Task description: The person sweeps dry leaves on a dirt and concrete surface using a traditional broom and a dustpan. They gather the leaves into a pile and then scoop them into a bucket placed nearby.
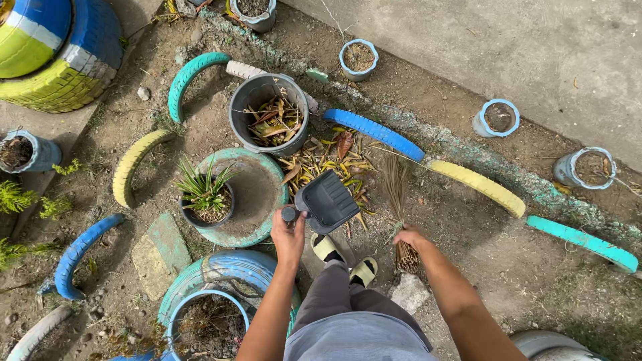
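L hand grip closed on dustpan, R hand clutching stick broom (over dry leaves)

Nope, no packages, labels, signs or screens anywhere in this shot, nothing with a wrapper or a display on it.
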